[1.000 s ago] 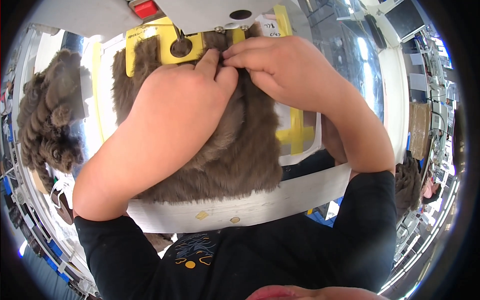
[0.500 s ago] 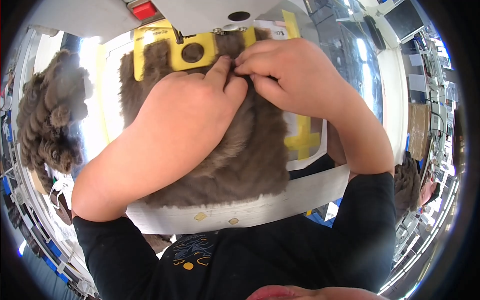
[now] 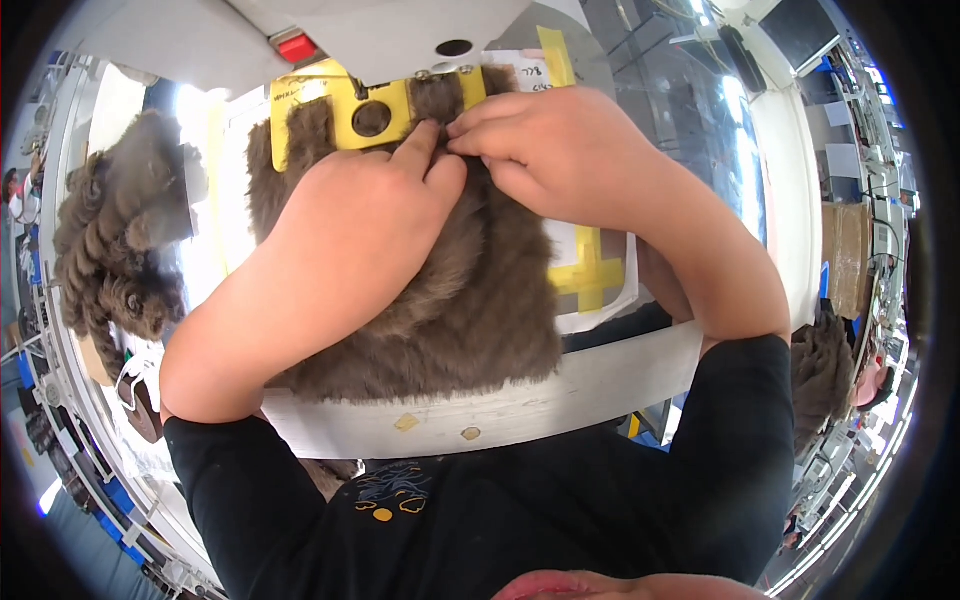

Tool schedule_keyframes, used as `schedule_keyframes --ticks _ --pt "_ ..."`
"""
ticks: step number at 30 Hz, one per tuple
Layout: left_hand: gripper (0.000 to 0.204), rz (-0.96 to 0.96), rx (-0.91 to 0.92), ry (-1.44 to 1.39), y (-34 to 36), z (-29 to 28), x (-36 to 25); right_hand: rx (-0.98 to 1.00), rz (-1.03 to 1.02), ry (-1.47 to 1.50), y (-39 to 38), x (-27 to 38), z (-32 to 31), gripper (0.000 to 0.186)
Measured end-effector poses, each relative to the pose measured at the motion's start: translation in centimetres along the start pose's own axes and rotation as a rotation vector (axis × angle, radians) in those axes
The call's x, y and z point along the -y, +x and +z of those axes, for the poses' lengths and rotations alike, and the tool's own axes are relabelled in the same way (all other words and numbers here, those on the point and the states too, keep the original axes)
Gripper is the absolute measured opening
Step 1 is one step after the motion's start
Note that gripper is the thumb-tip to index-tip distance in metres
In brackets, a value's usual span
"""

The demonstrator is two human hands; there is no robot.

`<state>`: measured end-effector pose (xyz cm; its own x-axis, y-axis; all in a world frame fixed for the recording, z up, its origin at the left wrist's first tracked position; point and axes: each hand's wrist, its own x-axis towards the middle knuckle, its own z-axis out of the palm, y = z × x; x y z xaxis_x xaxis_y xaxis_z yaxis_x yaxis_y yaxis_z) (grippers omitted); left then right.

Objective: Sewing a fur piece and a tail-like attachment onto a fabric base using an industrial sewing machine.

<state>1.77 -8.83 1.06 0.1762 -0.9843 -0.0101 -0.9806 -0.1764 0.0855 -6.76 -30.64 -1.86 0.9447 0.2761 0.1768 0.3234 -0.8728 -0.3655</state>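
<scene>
Brown fur (image 3: 492, 320) lies beneath a sewing machine head (image 3: 400, 25) with a red button (image 3: 296, 48). A yellow plate (image 3: 350, 130), with a round hole and cut-out slots, sits on it, fur showing through. My left hand (image 3: 360, 225) presses into the fur below the plate, index finger stretched toward a slot, the other fingers curled. My right hand (image 3: 565, 150) is beside it, fingertips drawn together on the fur at that slot. What exactly is pinched between my fingertips is too small to make out.
A pile of brown fur (image 3: 115, 235) is at the left, more fur (image 3: 822, 365) at the far right. Yellow tape (image 3: 590, 275) marks a white sheet under the work. A pale board edge (image 3: 500, 420) runs along my body. A cardboard box (image 3: 848, 260) stands right.
The plate, fur and both hands shifted right, then back left relative to the machine head. My fingers stay at the same slot. The view has also shifted slightly.
</scene>
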Motion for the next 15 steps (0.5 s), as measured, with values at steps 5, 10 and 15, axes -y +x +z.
schedule_keyframes --ticks 5,10,15 --pt "0.028 0.073 -0.097 0.07 0.4 0.3 0.2 0.026 0.015 0.024 -0.2 -0.1 -0.3 0.024" --pt "0.032 0.004 0.003 0.035 0.4 0.1 -0.1 0.028 0.0 0.032 -0.1 -0.3 -0.4 0.024" --pt "0.026 0.063 -0.112 -0.003 0.7 0.8 -0.4 0.042 0.071 -0.041 -0.4 -0.3 -2.0 0.018"
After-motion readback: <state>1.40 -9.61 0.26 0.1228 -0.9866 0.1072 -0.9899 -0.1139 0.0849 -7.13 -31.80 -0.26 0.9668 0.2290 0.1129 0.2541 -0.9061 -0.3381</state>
